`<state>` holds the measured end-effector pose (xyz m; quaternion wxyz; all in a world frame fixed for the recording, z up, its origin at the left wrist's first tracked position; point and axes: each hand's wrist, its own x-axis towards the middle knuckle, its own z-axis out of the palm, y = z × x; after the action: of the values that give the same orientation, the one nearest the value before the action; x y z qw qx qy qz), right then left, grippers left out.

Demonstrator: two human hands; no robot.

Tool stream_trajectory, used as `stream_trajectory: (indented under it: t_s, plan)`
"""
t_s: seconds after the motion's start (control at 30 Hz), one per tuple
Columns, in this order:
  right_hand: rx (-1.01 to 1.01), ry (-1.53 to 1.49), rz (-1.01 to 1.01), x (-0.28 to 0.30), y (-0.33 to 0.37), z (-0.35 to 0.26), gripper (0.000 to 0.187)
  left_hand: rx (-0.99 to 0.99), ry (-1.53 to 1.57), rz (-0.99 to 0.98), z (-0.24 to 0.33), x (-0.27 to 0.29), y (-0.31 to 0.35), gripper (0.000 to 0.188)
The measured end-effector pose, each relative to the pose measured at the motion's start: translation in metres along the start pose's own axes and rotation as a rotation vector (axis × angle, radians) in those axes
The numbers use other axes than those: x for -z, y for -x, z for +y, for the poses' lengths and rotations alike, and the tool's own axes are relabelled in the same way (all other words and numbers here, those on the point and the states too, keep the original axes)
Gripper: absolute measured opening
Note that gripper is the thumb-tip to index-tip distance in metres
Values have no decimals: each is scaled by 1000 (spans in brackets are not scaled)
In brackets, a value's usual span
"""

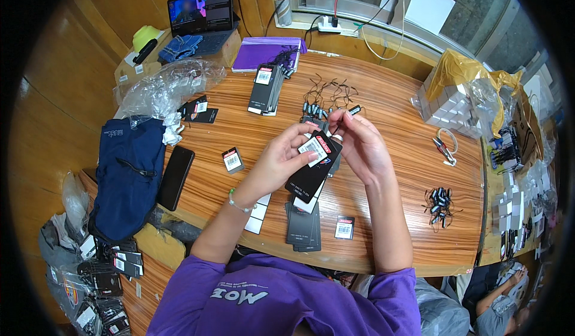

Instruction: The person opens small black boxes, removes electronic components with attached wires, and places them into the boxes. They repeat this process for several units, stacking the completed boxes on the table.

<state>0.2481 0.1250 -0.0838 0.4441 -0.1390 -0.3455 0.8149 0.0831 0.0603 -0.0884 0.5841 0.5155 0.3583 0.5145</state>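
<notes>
My left hand (281,156) is closed around black hang tags (308,180) with a red strip and a white barcode sticker, fanned above the table. Just right of them, my right hand (365,150) pinches a thin black hang-tag cord (354,110), its small dark end piece showing at the fingertips. Beyond the hands lie several looped cords (328,90) with grey-black end pieces. Below the held tags is an overlapping stack of black tags (303,231). A small stickered stack (232,160) sits to the left, another small tag (344,228) to the right.
Strung tags (262,93) lie at the back beside a purple package (248,53). Snips (444,151) and a cord pile (440,205) are at right, near wrapped white boxes (446,105). A phone (176,178) and navy bag (127,180) lie left. Another person's arm (497,294) shows lower right.
</notes>
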Motion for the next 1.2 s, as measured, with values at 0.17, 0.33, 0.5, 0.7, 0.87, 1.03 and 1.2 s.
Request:
stream_trajectory:
  t_s: [0.17,0.33,0.5,0.7,0.87,1.03,1.2]
  plan:
    - [38,-35,-98,4,0,-2,28,112,246,-147,6,4,4,41]
    - [22,42,-137,-6,6,-12,32,285,650,-343,-1,14,3,45]
    - [40,144,-149,-6,7,-15,32,273,610,-453,3,3,8,71]
    - [28,217,-95,-11,12,-18,30,392,633,-508,6,3,8,68]
    - [45,219,-97,-11,12,-21,29,232,407,-357,-12,14,10,52]
    - [45,227,-94,-8,13,-22,29,188,418,-313,-8,6,4,50]
    - [14,274,-91,-12,14,-22,28,175,557,-508,-14,8,2,61]
